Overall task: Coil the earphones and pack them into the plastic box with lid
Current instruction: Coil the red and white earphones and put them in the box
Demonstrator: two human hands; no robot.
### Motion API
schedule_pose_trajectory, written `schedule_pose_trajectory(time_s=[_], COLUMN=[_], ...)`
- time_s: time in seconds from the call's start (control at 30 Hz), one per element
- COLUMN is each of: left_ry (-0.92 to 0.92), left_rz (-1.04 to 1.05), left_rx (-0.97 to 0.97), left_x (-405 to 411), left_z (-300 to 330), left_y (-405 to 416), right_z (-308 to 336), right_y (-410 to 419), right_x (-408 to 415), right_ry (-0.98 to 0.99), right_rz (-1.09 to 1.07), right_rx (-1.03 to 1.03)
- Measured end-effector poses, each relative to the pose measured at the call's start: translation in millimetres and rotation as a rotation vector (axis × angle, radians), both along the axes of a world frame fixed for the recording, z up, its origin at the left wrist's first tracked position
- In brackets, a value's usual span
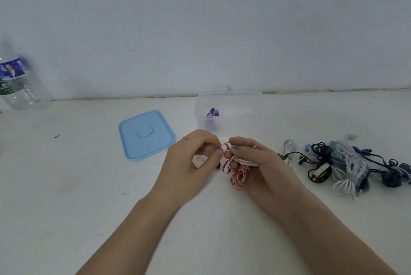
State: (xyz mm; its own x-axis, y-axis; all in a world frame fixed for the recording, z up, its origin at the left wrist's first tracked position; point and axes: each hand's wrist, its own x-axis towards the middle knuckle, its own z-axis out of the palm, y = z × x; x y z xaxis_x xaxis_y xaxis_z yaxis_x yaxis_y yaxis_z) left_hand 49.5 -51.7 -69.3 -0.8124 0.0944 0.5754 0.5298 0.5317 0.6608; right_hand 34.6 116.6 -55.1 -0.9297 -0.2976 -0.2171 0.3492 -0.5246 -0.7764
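Red-and-white striped earphones (pixel 238 175) hang as a small coil between both hands, just above the table. My left hand (pixel 189 161) pinches the white end piece of the cord at its fingertips. My right hand (pixel 260 163) grips the coiled loops, thumb on top. Behind the hands stands the clear plastic box (pixel 242 105), lidless, with purple earphones (pixel 212 112) inside. Its blue lid (pixel 145 134) lies flat on the table to the left of the box.
A tangled pile of black, white and blue earphones (pixel 347 163) lies to the right of my right hand. A clear water bottle (pixel 16 79) stands at the far left by the wall. The wall runs right behind the box.
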Motion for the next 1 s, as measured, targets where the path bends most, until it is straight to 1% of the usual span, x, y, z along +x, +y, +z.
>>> schedule_pose_trajectory(time_s=[0.17,0.47,0.77,0.87,1.0], left_ry=[-0.029,0.064,0.075,0.041,-0.106], left_rz=[0.004,-0.055,-0.067,-0.071,-0.113], left_rx=[0.026,-0.064,-0.031,-0.018,0.084], left_x=[-0.2,-3.0,-5.5,-6.0,-10.1], left_z=[-0.6,-0.7,-4.5,-3.2,14.9], left_y=[-0.9,-2.8,-2.9,-3.4,-6.3], right_z=[1.4,0.5,-1.7,-0.9,13.0], right_y=[1.0,1.9,2.6,1.4,0.1], right_x=[1.8,1.0,2.3,-0.3,-9.2], right_ry=[0.052,0.107,0.093,0.107,0.149], right_rz=[-0.020,-0.035,-0.018,-0.015,-0.010], right_rx=[0.009,0.038,0.019,0.030,0.058])
